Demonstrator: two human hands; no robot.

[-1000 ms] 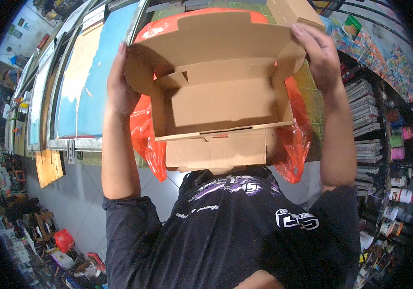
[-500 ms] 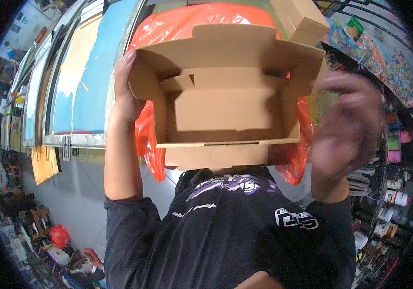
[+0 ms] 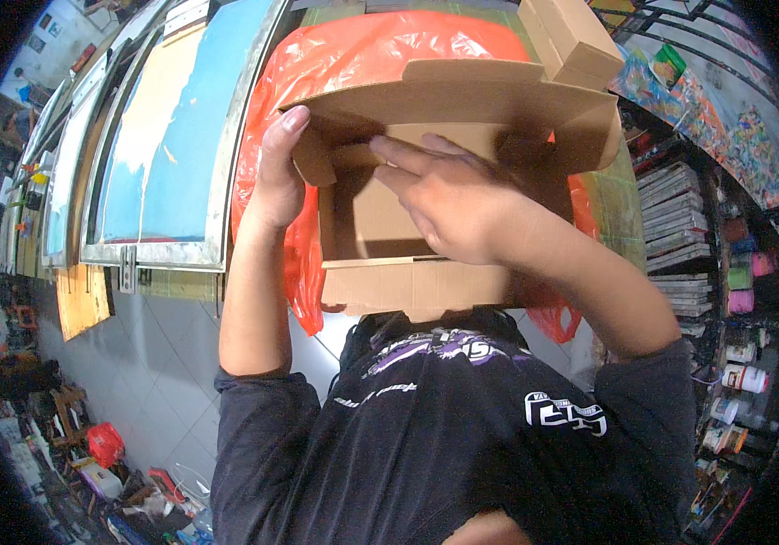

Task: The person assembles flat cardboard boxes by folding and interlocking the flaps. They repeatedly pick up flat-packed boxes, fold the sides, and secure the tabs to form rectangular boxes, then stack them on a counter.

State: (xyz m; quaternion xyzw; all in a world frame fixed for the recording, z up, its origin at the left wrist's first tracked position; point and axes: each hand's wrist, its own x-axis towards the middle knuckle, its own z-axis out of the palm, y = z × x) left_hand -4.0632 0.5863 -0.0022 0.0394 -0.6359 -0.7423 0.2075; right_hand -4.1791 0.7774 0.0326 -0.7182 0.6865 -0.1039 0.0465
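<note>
An open brown cardboard box (image 3: 380, 222) faces me with its lid raised at the back and its front flap hanging down. My left hand (image 3: 282, 168) grips its left side, the thumb showing at the edge of the side flap and the other fingers mostly hidden. Across the opening reaches my right hand (image 3: 448, 195), fingers stretched out toward the box's left inner corner and holding nothing. Whether those fingertips touch the cardboard I cannot tell. Beneath and behind the box spreads an orange-red plastic bag (image 3: 353, 50).
Framed screens with blue and cream surfaces (image 3: 171, 127) lie to the left. A closed cardboard box (image 3: 571, 41) sits behind at the right. Shelves at the right hold stacked frames (image 3: 675, 213) and containers (image 3: 745, 378). Clutter including a red bag (image 3: 106, 445) lies at lower left.
My right hand has swung left from beside the box's right side to over its opening. My left hand and the box have shifted slightly right.
</note>
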